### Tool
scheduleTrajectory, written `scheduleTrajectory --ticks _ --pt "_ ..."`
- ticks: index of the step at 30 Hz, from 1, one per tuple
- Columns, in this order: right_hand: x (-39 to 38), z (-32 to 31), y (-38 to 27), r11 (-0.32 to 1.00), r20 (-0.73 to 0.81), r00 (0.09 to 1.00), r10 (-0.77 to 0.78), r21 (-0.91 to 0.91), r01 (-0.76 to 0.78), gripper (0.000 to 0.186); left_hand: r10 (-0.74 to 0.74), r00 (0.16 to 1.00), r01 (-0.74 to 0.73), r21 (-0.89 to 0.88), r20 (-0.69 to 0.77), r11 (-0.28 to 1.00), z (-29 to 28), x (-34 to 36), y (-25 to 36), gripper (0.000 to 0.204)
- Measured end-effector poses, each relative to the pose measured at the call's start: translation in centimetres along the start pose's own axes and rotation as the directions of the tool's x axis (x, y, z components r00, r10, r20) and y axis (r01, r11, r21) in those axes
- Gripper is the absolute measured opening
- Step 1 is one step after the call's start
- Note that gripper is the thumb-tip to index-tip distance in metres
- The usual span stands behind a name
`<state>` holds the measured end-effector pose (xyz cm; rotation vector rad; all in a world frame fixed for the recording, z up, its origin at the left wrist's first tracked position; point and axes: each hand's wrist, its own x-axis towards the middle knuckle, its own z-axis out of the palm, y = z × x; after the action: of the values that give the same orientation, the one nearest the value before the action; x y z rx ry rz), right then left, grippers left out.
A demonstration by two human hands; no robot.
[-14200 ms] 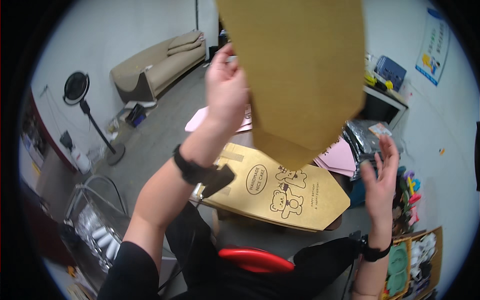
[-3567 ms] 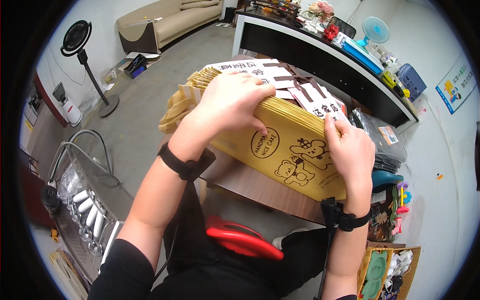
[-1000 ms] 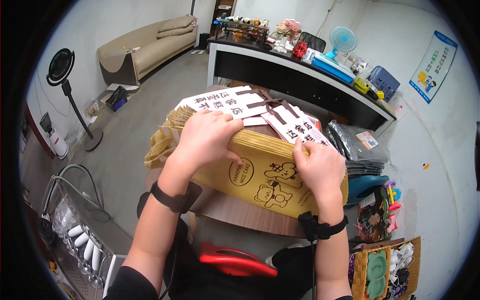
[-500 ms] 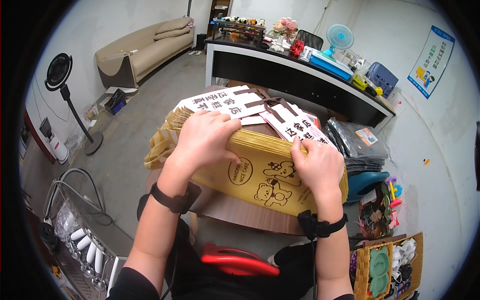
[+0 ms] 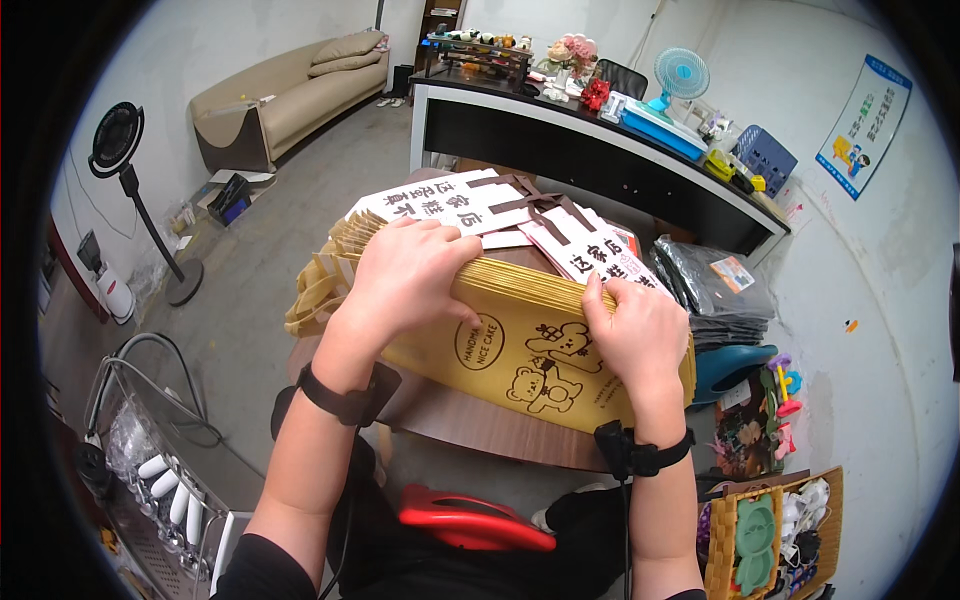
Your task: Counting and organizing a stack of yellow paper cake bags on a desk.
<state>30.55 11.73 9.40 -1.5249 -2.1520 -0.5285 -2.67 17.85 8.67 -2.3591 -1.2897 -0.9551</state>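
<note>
A thick stack of folded brown kraft paper bags [image 5: 500, 385], printed with cartoon bears, stands on edge on the dark wooden table [image 5: 440, 428]. My left hand [image 5: 410, 275] grips its upper edge near the middle left, thumb on the printed front face. At the right end my right hand [image 5: 640, 330] is closed over the same top edge, thumb also toward me. The fingertips of both hands are hidden behind the stack. Twisted paper handles [image 5: 320, 290] stick out at the left end. Behind the stack lie white paper bags [image 5: 430, 205] with black lettering and brown ribbon handles.
Black plastic-wrapped packs [image 5: 715, 285] and a teal seat [image 5: 735, 370] are right of the table. Below the near edge is a red stool [image 5: 475, 520]. A wire rack [image 5: 180, 530] stands lower left, a woven basket [image 5: 825, 530] lower right. Beyond is a long black desk [image 5: 560, 150].
Both hands keep the same grip on the bag stack. The view has shifted very slightly; nothing else has visibly moved.
</note>
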Motion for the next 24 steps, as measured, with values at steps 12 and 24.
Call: scheduleTrajectory --ticks 12,24 --pt "0.07 -0.50 -0.25 0.994 0.066 0.992 -0.107 0.026 0.106 0.051 0.032 0.999 -0.032 0.022 0.022 0.999 -0.29 -0.11 -0.28 0.078" --pt "-0.25 -0.90 -0.23 0.972 0.128 0.964 -0.234 0.051 0.229 0.052 0.048 0.998 -0.049 0.041 0.029 0.998 -0.21 -0.23 -0.03 0.076"
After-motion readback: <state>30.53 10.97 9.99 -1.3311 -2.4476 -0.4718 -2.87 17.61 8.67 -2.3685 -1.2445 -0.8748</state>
